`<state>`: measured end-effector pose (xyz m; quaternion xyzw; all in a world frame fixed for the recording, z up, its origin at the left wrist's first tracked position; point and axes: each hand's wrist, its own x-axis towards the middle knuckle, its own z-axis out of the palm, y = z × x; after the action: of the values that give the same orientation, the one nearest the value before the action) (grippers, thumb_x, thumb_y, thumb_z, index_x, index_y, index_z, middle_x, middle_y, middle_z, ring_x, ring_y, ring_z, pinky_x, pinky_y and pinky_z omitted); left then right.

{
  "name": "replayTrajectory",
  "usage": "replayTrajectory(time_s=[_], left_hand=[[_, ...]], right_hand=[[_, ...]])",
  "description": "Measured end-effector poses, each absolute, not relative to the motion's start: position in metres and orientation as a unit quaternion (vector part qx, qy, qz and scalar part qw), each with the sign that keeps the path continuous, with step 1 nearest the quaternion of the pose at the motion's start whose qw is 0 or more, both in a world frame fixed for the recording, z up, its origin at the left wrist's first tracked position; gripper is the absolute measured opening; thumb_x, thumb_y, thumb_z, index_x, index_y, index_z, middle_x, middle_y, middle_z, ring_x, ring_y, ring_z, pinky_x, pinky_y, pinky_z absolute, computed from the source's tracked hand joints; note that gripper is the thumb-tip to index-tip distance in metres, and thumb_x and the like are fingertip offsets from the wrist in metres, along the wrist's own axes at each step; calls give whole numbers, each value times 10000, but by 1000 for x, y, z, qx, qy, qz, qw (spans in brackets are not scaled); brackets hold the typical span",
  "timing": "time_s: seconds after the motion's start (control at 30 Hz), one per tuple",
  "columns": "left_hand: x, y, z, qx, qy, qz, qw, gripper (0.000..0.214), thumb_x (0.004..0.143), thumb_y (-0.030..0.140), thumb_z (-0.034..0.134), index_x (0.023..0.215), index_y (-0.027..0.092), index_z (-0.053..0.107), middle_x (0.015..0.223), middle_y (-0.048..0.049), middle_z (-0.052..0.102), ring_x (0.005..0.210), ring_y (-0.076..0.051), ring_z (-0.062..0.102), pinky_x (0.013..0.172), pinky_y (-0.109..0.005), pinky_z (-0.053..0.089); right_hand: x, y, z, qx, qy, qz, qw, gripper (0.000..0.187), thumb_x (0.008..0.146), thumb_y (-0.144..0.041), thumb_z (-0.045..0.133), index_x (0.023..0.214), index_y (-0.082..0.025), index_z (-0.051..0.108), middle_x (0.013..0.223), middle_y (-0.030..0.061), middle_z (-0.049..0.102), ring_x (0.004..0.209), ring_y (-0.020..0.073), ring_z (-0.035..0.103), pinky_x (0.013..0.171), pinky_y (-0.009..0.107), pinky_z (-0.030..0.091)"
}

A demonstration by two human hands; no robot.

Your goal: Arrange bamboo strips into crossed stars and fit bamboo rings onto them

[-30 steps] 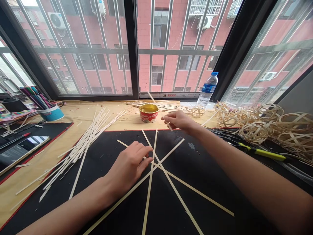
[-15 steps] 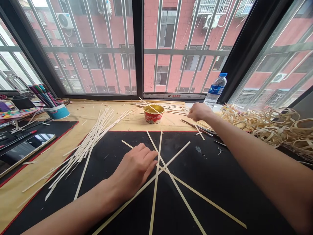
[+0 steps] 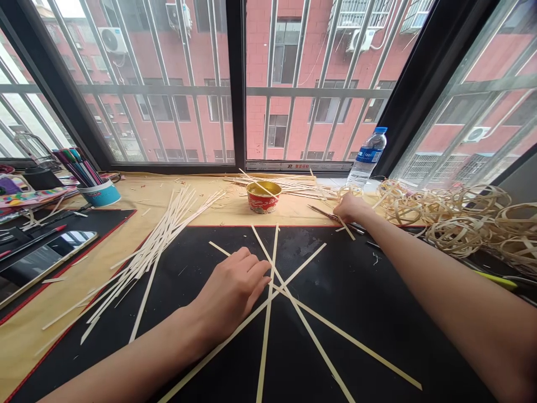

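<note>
Right hand (image 3: 351,208) nearer now, at black mat (image 3: 377,302) edge below barred window (image 3: 188,84)

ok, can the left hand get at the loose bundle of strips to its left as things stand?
Probably yes. The left hand lies flat on the crossed strips; only bare black mat lies between it and the bundle of strips. It would have to leave the crossing, though.

Four long, thin, pale strips (image 3: 264,347) lie flat on the black mat (image 3: 356,280), crossing at one spot near its middle like a star (their ends fan out toward the near and far edges). Thin dark scissors (image 3: 325,212) lie slanted just past the mat's far edge.
</note>
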<state>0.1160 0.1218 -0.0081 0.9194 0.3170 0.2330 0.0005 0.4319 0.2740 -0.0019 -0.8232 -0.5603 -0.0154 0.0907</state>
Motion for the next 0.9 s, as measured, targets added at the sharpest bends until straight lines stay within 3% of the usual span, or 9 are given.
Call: replayTrajectory(time_s=[0.17, 0.37, 0.47, 0.8, 0.9], left_hand=[[117, 121, -8, 920, 318, 229, 14, 166, 913, 121, 464, 948, 119, 626, 775, -71, 626, 747, -210, 528, 664, -333, 482], [117, 121, -7, 922, 319, 219, 14, 142, 902, 108, 492, 946, 117, 628, 765, -68, 622, 752, -214, 533, 678, -335, 476], [117, 121, -8, 923, 320, 212, 15, 143, 905, 114, 488, 944, 118, 626, 783, -73, 625, 762, -215, 533, 688, -339, 480], [117, 120, -9, 929, 323, 180, 13, 164, 921, 129, 465, 948, 123, 626, 800, -75, 632, 779, -215, 529, 701, -338, 487], [118, 120, -9, 928, 333, 167, 20, 157, 917, 125, 474, 940, 124, 630, 806, -72, 633, 787, -215, 529, 707, -337, 487]], right_hand=[[413, 266, 16, -822, -562, -23, 91, 183, 763, -146, 569, 872, -113, 711, 780, 177, 691, 802, 274, 646, 603, 308, 435], [376, 254, 32, -737, -653, -74, 158, 297, 915, -246, 441, 1137, -184, 628, 1020, 117, 702, 899, 228, 633, 657, 272, 418], [362, 256, 37, -715, -675, -93, 157, 302, 926, -259, 438, 1153, -238, 635, 1142, 97, 664, 962, 248, 622, 697, 290, 423], [334, 285, 48, -678, -733, -53, 6, 499, 829, -63, 509, 1239, -324, 620, 1278, 89, 608, 1076, 279, 604, 777, 329, 463], [327, 300, 54, -656, -753, -45, -40, 430, 850, -97, 558, 1234, -282, 613, 1258, 100, 609, 1110, 276, 582, 841, 371, 474]])
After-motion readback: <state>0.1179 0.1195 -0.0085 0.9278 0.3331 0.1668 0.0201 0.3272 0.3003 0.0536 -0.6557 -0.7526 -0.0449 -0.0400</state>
